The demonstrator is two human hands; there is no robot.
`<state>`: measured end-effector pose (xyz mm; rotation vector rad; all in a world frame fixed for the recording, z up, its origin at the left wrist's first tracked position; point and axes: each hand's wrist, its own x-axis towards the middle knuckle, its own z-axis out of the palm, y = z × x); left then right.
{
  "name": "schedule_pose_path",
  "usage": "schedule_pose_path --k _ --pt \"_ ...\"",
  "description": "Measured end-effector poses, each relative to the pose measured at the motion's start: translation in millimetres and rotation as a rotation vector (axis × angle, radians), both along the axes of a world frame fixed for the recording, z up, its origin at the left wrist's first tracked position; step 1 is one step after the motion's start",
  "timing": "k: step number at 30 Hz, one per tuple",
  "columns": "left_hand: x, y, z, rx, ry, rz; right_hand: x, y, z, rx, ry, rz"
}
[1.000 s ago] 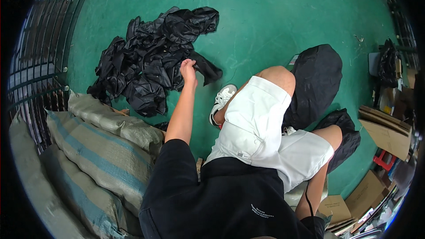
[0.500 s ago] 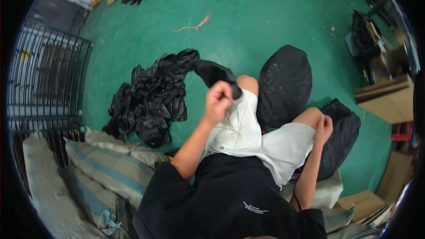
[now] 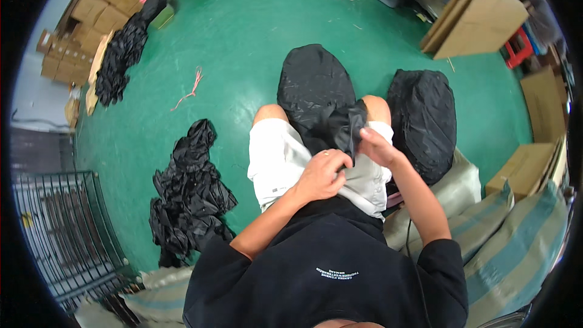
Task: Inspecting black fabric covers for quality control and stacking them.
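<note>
- The left hand [image 3: 322, 176], just below the middle of the frame, has its grip curled shut on the lower edge of a crumpled black plastic bag [image 3: 340, 127] lying on the person's lap.
- The right hand [image 3: 378, 147], just right of it, has its grip pinching the same bag's gathered fold between thumb and fingertips.
- The bag rests over the white shorts [image 3: 279, 158], at the centre of the frame.
- A stuffed black plastic sack [image 3: 313, 82] stands on the green floor [image 3: 243, 36] just above the knees; a second full black sack [image 3: 425, 121] sits to its right.
- A loose heap of black plastic bags [image 3: 188, 188] lies at centre left, well apart from the hands.
- A striped woven sack [image 3: 516, 237] fills the lower right.
- Brown cardboard boxes [image 3: 473, 15] sit at upper right.
</note>
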<state>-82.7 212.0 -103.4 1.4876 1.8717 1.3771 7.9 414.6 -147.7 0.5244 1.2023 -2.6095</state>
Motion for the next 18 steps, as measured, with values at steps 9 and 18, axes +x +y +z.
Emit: schedule_pose_path --k 9,18 --pt "-36.4 -37.4 9.0 0.233 -0.801 0.134 -7.8 -3.3 22.5 0.399 0.192 -0.163" --pt "-64.3 -60.2 50.1 0.466 -1.179 0.04 -73.1 -62.8 60.5 0.875 0.506 0.152"
